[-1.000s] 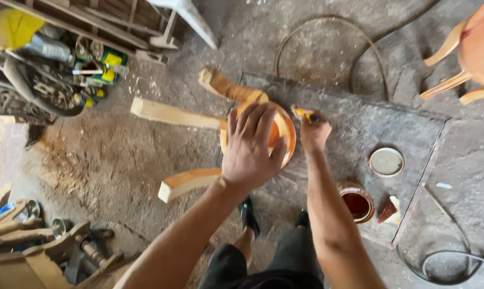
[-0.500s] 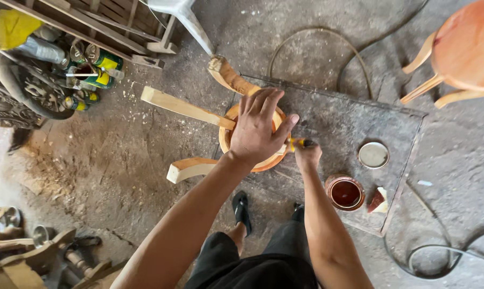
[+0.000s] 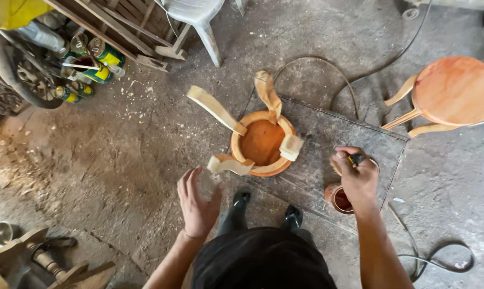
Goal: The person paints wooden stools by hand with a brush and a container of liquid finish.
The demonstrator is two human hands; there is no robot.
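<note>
A small round wooden stool (image 3: pixel 260 142) lies upside down on a grey board (image 3: pixel 354 139), its curved pale legs pointing up and its underside stained orange-brown. My left hand (image 3: pixel 197 202) hovers just below the stool's near leg, fingers loosely curled, holding nothing that I can see. My right hand (image 3: pixel 357 176) grips a paintbrush with a dark handle, its head over an open can of red-brown stain (image 3: pixel 339 200) standing on the board.
A finished orange stool (image 3: pixel 449 93) stands upright at the right. A white plastic chair (image 3: pixel 196 21) and wooden frames are at the top. Several cans (image 3: pixel 94 59) and a wheel sit top left. Cables loop across the floor. Turned wooden parts (image 3: pixel 38 257) lie bottom left.
My left hand has lifted off the stool's seat and dropped below it. My right hand has moved the brush from the stool's rim down and right to the stain can. The view has shifted.
</note>
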